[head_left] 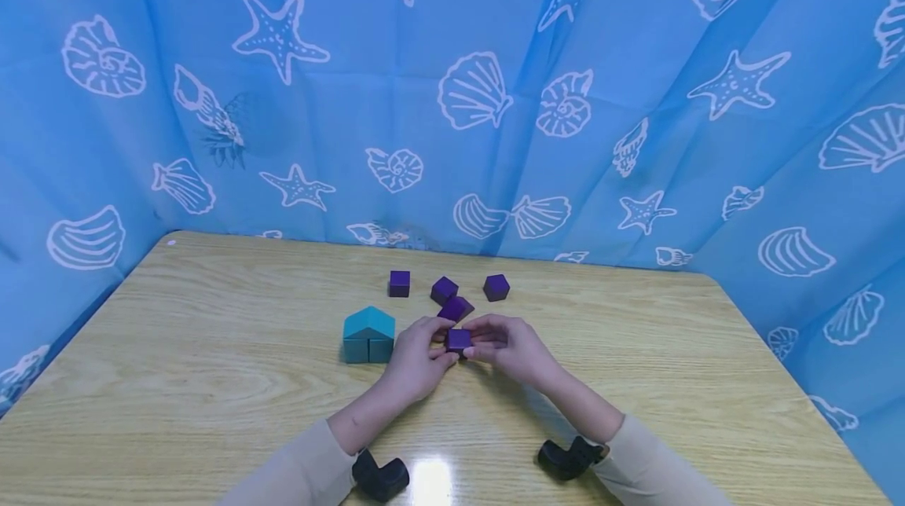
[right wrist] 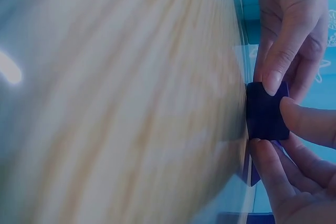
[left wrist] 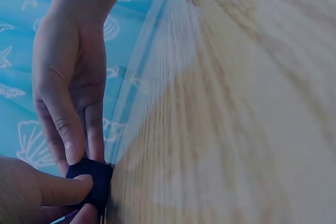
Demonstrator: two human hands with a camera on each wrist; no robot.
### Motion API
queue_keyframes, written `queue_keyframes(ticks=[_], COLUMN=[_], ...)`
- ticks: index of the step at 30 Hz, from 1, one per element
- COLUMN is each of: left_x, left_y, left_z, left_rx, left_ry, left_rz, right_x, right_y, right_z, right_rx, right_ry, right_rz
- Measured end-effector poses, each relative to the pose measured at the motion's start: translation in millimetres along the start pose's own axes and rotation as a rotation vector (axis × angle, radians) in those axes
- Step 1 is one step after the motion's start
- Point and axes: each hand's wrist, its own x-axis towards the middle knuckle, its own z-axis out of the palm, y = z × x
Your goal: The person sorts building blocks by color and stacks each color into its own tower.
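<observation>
Wood-grain table point(head_left: 601, 349) under purple blocks point(head_left: 459, 339), blue shell-print curtain point(head_left: 424, 27) behind.

Your bench point(head_left: 212, 404) has a wood-grain surface, smooth and glossy enough to throw back a bright patch of light. The purple block point(head_left: 459, 339) you hold has smooth, flat faces with a faint sheen; you cannot tell painted wood from plastic here. The teal blocks point(head_left: 369, 325) look smooth and matt. Your curtain point(head_left: 396, 113) is creased sheeting, cloth or plastic. Your sleeves point(head_left: 297, 463) are matt cloth, and the black wrist devices point(head_left: 382, 479) look like smooth plastic.
</observation>
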Motion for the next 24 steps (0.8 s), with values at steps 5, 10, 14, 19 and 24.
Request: queue_keyframes(ticks=[5, 10, 14, 19, 24], left_x=[1.8, 3.3, 3.4, 2.5, 1.5], left_y=[-0.4, -0.3, 0.8, 1.8, 1.1], left_z=[-0.3, 0.1, -0.2, -1.1, -1.4], left_rx=[0.013, 0.034, 0.057, 0.063, 0.055], left_ry=[-0.022, -0.040, -0.044, -0.042, -0.043], left_rz=[0.005, 0.005, -0.003, -0.007, -0.008], right_x=[-0.5, -0.6, 1.6, 5.9, 11.5], right_y=[0, 1, 1, 1, 2], right_z=[-2, -7, -12, -19, -24], right_rx=[0.007, -0.007, 0.010, 0.037, 0.114], right_ry=[-0.024, 0.009, 0.147, 0.306, 0.409], right_rz=[-0.020, -0.019, 0.040, 0.093, 0.171])
